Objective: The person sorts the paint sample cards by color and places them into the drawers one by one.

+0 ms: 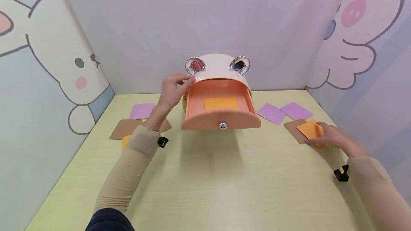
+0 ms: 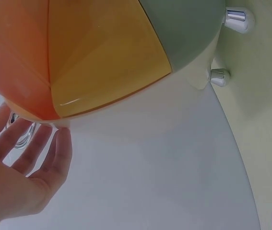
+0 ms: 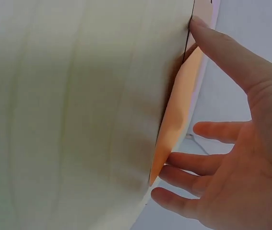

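A white-topped storage box (image 1: pixel 216 65) with two silver-rimmed ring ears stands at the back, its peach drawer (image 1: pixel 192 122) pulled out. Inside the drawer lies an orange card (image 1: pixel 221 103). My left hand (image 1: pixel 173 90) touches the white rim beside the left ear; in the left wrist view its fingers (image 2: pixel 61 148) reach up to that rim. On the right, my right hand (image 1: pixel 334 136) spans another orange card (image 1: pixel 309 130) that partly covers a brown card (image 1: pixel 293 127). The right wrist view has fingertips touching the orange card's edge (image 3: pixel 174 120), the thumb (image 3: pixel 217 40) at the brown card.
Two purple cards (image 1: pixel 271 113) lie behind the right-hand cards. Left of the box are a purple card (image 1: pixel 141 111), brown cards (image 1: pixel 124 129) and part of an orange card (image 1: pixel 125 141), some of them behind my left arm. Walls with cartoon animals enclose the table (image 1: pixel 205 188).
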`<action>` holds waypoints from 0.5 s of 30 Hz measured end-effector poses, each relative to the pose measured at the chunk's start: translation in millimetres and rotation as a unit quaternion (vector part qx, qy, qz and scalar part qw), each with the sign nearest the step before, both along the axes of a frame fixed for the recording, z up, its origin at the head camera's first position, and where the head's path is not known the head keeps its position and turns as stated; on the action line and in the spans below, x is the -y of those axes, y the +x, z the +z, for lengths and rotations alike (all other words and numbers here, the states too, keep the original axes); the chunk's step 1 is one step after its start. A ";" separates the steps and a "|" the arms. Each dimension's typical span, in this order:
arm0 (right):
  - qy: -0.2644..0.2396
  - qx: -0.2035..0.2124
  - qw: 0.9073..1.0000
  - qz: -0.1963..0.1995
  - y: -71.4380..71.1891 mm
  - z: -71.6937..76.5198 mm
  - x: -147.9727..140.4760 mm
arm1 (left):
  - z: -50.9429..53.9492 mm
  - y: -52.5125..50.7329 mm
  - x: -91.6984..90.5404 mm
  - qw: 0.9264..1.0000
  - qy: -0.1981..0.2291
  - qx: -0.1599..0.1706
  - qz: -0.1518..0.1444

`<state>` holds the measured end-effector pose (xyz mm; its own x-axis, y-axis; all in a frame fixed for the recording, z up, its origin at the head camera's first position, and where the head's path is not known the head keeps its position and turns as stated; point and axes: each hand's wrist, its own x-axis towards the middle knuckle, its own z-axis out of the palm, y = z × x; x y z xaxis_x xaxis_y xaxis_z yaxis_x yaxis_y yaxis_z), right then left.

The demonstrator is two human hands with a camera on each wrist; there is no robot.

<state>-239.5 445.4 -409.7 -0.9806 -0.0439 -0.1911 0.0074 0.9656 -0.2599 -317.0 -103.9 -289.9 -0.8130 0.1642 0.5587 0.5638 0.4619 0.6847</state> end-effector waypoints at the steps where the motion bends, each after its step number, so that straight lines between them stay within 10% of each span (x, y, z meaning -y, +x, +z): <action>1: 0.001 -0.001 1.000 0.001 0.4 -0.1 0.1 | 0.0 0.2 -0.1 1.000 0.000 0.000 0.000; 15: -0.001 -0.024 1.000 0.002 -2.3 2.2 4.4 | 1.1 3.0 0.2 1.000 -0.002 0.009 0.002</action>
